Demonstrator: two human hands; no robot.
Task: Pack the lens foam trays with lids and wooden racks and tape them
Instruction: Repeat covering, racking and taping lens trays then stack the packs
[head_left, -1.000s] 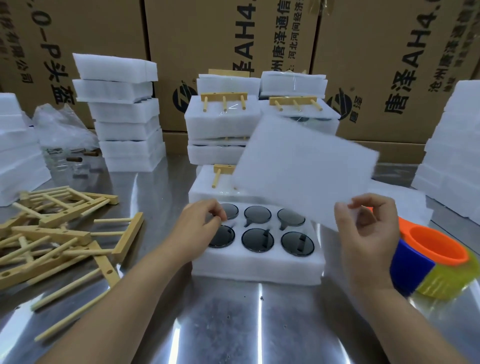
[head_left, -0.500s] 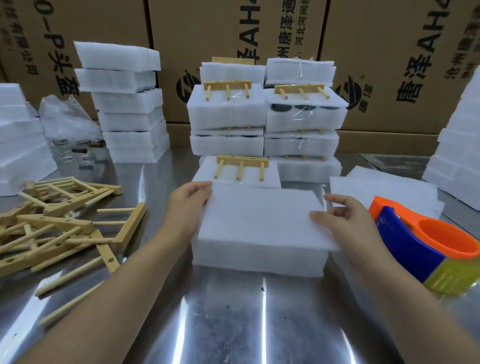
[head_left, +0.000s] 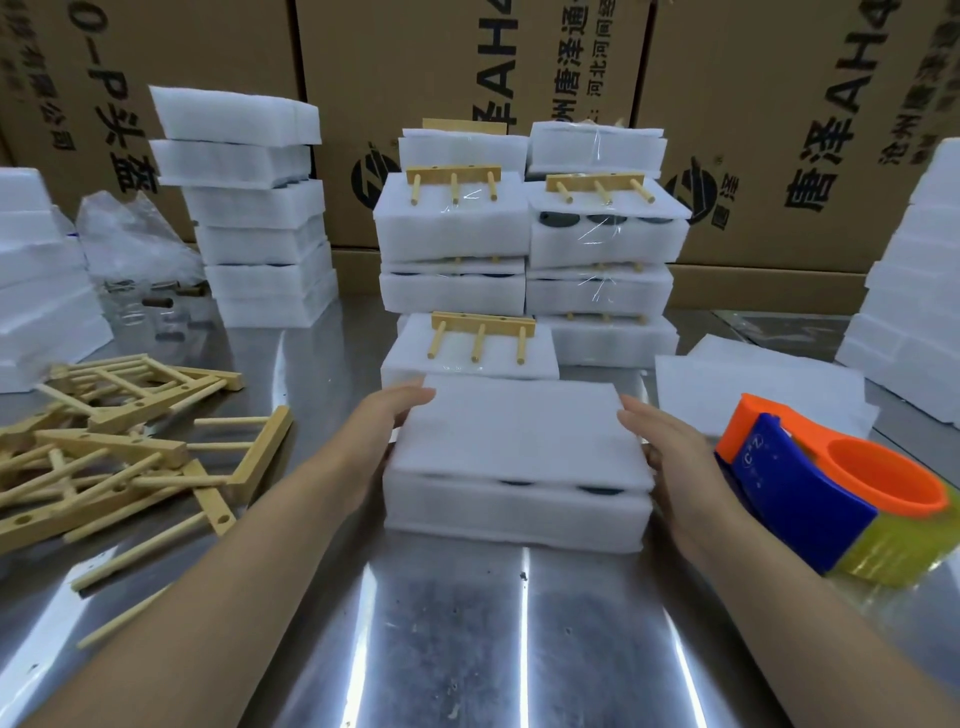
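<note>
Lid-squaring is in hand: the foam lid (head_left: 519, 431) lies on the lens foam tray (head_left: 519, 512) mid-counter (head_left: 467, 623), with the left hand (head_left: 387, 423) and right hand (head_left: 670, 441) pressing straight fingers (head_left: 413, 397) against its sides and gripping nothing; next, I judge, comes a wooden rack (head_left: 260, 452) from the left-hand pile.

Both my bare forearms reach forward. My left grip (head_left: 397, 415) and right grip (head_left: 670, 441) stand on edge, palms turned toward each other, apart, fingers straight, close together and pointing ahead.
</note>
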